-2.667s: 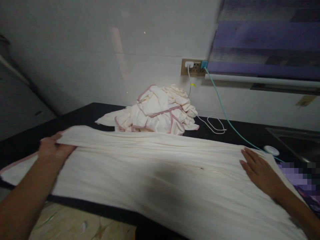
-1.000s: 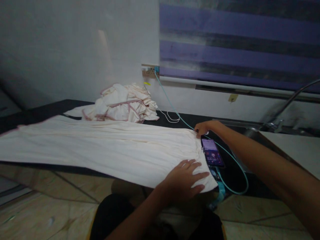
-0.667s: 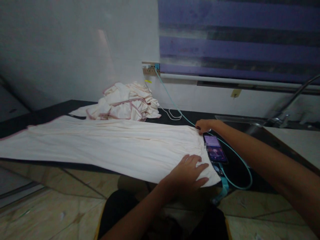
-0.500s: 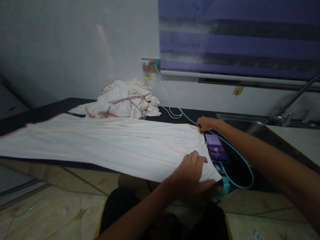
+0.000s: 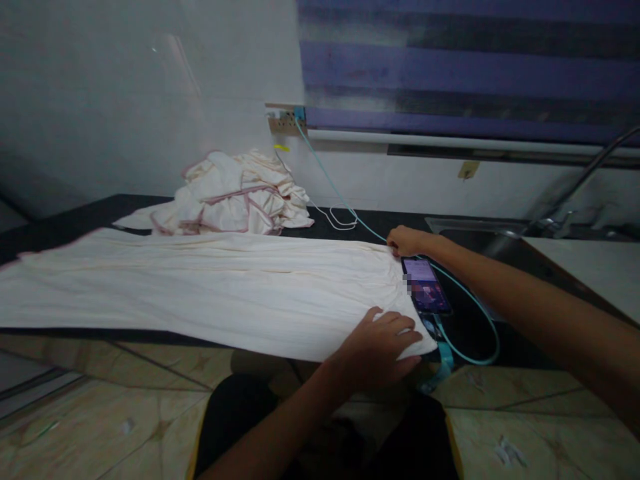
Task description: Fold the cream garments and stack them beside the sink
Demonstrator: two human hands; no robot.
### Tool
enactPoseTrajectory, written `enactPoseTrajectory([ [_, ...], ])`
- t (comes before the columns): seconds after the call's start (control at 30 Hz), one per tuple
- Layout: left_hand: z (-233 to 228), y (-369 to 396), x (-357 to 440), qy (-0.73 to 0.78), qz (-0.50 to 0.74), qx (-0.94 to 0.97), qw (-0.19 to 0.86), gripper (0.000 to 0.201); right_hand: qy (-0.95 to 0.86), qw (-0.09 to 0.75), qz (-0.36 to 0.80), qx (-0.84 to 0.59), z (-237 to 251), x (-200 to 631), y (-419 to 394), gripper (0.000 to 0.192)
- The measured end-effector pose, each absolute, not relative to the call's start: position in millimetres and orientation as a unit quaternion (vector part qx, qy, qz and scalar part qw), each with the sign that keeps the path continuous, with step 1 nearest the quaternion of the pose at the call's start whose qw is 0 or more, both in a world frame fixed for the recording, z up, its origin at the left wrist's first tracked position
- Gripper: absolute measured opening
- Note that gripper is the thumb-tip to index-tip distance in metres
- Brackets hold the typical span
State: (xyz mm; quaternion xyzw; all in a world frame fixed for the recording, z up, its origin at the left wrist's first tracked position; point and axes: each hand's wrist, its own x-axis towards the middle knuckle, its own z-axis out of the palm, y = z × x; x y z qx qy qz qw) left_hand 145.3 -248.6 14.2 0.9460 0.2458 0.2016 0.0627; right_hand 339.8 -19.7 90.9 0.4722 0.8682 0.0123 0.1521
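- A long white cloth (image 5: 210, 280) lies spread across a black countertop (image 5: 395, 219), faint creases running its length, its right end puckered, seen here through the head camera I follow from afar.
- The wearer's left hand (image 5: 377, 347) rests on the near right corner, palm down, fingers spread over the fabric.
- At the far right corner, the right hand (image 5: 407, 241) bends its fingers in on the cloth's edge; I cannot tell whether they pinch it.
- Just beside that end, a phone (image 5: 424, 287) lies with its screen lit (part of my view is pixelated there).
- A teal cable (image 5: 325, 171) runs from a wall socket panel (image 5: 286, 122) and loops around to the phone's near side.
- Behind the cloth, I see 1 crumpled heap of cream fabric (image 5: 235, 197) with pink edging.
- Farther right stand a sink (image 5: 500, 247) and faucet (image 5: 595, 167), below a purple striped blind (image 5: 450, 67).
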Motion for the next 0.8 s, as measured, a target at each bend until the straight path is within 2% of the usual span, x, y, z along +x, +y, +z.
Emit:
enactPoseTrajectory([
  [0.2,13,-251,147,0.245,0.202,0.946,0.064,0.035,0.877,0.136,0.028,0.46,105,338,-42,0.025],
  [0.5,17,-248,145,0.244,0.203,0.945,0.08,0.037,0.909,0.041,0.048,0.412,141,345,-111,0.015],
  [0.8,17,-245,147,0.251,0.204,0.943,0.081,0.039,0.932,-0.078,0.041,0.353,118,369,-229,0.024],
])
